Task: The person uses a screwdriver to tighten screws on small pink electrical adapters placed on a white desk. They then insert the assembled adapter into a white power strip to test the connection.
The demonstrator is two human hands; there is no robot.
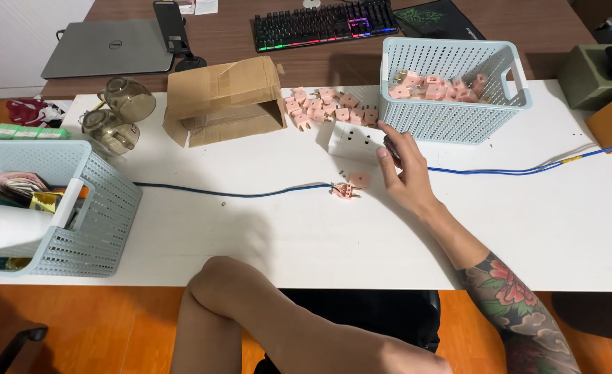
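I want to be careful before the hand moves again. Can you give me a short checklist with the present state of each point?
1. Right hand on table near white power strip: ok.
2. What the right hand grips, something dark: cannot tell.
3. Open pink plug on blue cable lies within reach: ok.
4. Loose pink plugs piled beside basket: ok.
5. Left hand in view: not ok.

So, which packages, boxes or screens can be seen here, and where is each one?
Torn brown cardboard box: on the white table, left of the pink plugs, lying open.
Grey laptop: far left on the brown desk, lid closed, no screen showing.
Small green packet: far left, past the table's edge, flat and rectangular.
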